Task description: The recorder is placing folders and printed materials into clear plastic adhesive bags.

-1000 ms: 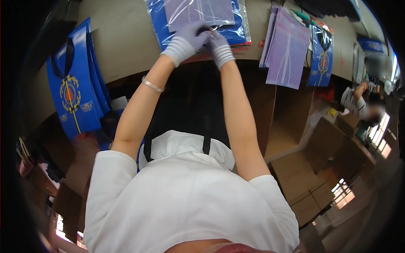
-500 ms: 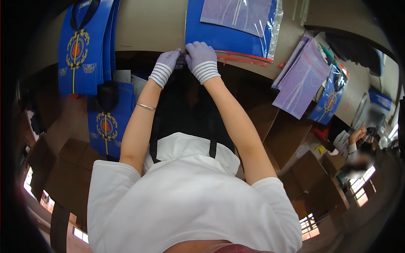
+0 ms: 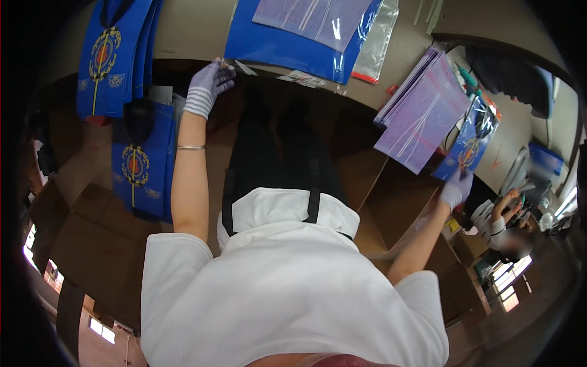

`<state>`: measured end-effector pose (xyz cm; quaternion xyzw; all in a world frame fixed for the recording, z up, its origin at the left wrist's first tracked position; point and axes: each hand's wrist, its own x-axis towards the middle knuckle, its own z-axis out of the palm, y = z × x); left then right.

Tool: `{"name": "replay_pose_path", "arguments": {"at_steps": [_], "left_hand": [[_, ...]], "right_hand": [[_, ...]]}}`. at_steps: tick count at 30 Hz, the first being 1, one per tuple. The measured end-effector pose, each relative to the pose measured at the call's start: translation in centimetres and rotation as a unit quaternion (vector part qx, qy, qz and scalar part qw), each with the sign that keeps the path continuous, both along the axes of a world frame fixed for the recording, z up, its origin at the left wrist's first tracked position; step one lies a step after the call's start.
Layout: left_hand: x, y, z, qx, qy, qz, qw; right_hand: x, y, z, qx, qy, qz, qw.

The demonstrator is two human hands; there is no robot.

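Both my hands wear light purple knit gloves with striped cuffs. My left hand [image 3: 211, 82] is at the table's front edge, by the near left corner of a flat blue bag [image 3: 278, 52] in clear plastic. Its fingers look apart, and a small pale scrap [image 3: 246, 68] lies beside them. Far to the right, my right hand [image 3: 457, 186] has its fingers closed at the lower edge of a blue printed bag [image 3: 468, 147] wrapped in plastic. Part of that grip is hidden. A purple printed sheet [image 3: 318, 21] lies on the flat blue bag.
Blue gift bags with black handles [image 3: 104, 61] hang over the table edge at left, above another blue bag [image 3: 137, 165]. A stack of purple sheets [image 3: 422, 116] overhangs the right edge. Cardboard boxes [image 3: 92, 238] stand below. A co-worker [image 3: 498, 226] is at far right.
My hands were together at the table edge and are now wide apart. The left moved left; the right went right and down to the wrapped bag. The red strip along the middle bag's near edge is gone.
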<state>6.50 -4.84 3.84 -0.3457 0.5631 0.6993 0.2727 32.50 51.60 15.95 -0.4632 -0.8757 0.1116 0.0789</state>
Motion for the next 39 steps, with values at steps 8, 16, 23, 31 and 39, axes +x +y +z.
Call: {"name": "replay_pose_path", "arguments": {"at_steps": [8,16,23,31,39], "left_hand": [[-0.6,0.5,-2.7,0.289,0.003,0.035,0.957],[-6.0,3.5,-0.8,0.373,0.086,0.17,0.908],[-8.3,2.1,-1.1,0.356,0.126,0.078,0.923],[-8.7,0.2,-2.2,0.277,0.138,0.073,0.948],[-10.2,0.6,-3.1,0.239,0.125,0.053,0.961]], "right_hand": [[-8.1,-24.6,-4.1,-0.43,-0.061,0.364,0.824],[-26.0,-32.6,-10.5,-0.732,0.031,-0.002,0.681],[-26.6,-20.7,-12.8,-0.42,0.182,0.019,0.889],[-22.9,-23.8,9.1,-0.324,0.261,0.149,0.897],[-1.3,5.9,23.2,-0.216,-0.161,0.172,0.948]]}}
